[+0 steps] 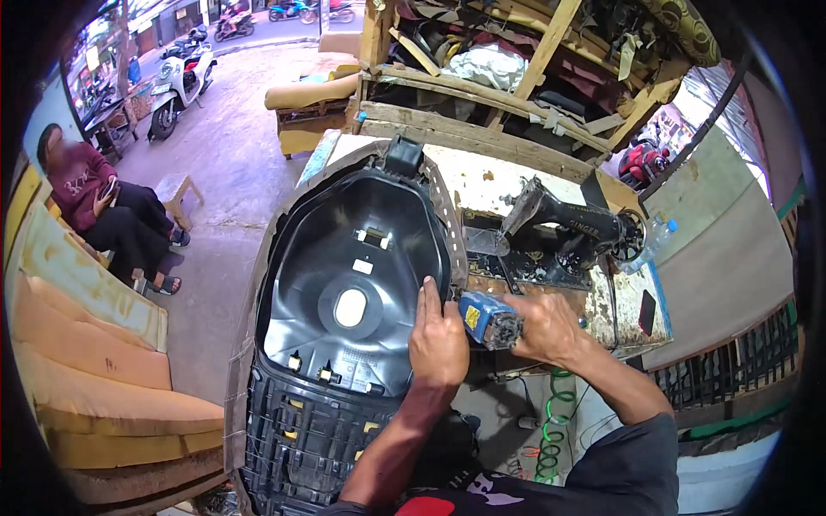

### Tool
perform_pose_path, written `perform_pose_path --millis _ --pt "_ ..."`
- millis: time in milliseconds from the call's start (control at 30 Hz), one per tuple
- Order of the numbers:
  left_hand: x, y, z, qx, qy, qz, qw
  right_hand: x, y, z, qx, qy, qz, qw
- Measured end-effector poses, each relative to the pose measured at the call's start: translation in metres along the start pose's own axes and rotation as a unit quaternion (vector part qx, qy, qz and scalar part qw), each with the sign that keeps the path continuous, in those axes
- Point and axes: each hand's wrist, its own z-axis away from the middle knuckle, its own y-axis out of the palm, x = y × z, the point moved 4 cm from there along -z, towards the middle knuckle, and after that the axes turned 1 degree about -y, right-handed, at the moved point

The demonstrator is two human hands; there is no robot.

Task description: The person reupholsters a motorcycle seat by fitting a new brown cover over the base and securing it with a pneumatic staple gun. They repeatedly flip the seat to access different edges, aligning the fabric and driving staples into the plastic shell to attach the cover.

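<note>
A black plastic motorcycle seat base (301, 258) lies underside up, its oval hole near the middle. Dark brown cover material (457, 249) is folded over its rim, with a row of pale staple-like marks along the upper right edge. My left hand (439, 344) rests on the right side of the base, fingers stretched out along the inner edge, thumb near the cover. My right hand (551, 329) is wrapped round a blue staple gun (487, 316), whose front is close to that same edge; whether its nose touches the cover is hidden.
Behind the seat, a worn table (477, 181) bears an old black sewing machine (572, 225), a plastic bottle (661, 245) and a phone (646, 312). A green coiled hose (555, 430) hangs below right. A seated person (95, 193) is at left, near orange cushions (112, 361).
</note>
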Motion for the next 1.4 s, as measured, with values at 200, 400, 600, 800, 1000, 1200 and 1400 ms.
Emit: perform_pose_path --millis 200,400,600,800,1000,1200,1400 --pt "0.0 -0.004 -0.003 0.025 0.004 -0.004 1.0 -0.012 0.013 0.002 -0.006 -0.016 -0.011 1.0" --pt "-0.001 -0.012 0.002 -0.002 0.013 0.019 1.0 -0.014 0.007 0.012 -0.103 -0.068 -0.107 0.987" --pt "0.004 -0.014 0.005 -0.008 0.022 0.052 0.998 -0.009 0.001 0.01 -0.08 -0.058 -0.031 0.995" --pt "0.024 -0.032 0.016 0.127 0.079 0.06 0.987 0.019 -0.015 0.002 -0.032 -0.04 0.048 0.998" --pt "0.028 -0.019 0.026 0.11 0.108 0.036 0.987 0.023 -0.009 -0.01 0.041 0.021 0.096 0.994" --pt "0.025 -0.027 0.024 0.103 0.103 0.016 0.989 0.007 -0.015 0.003 -0.087 -0.062 -0.028 0.994" --pt "0.029 -0.025 0.025 0.08 0.109 0.02 0.991 0.001 -0.014 -0.002 -0.068 -0.047 -0.002 0.997"
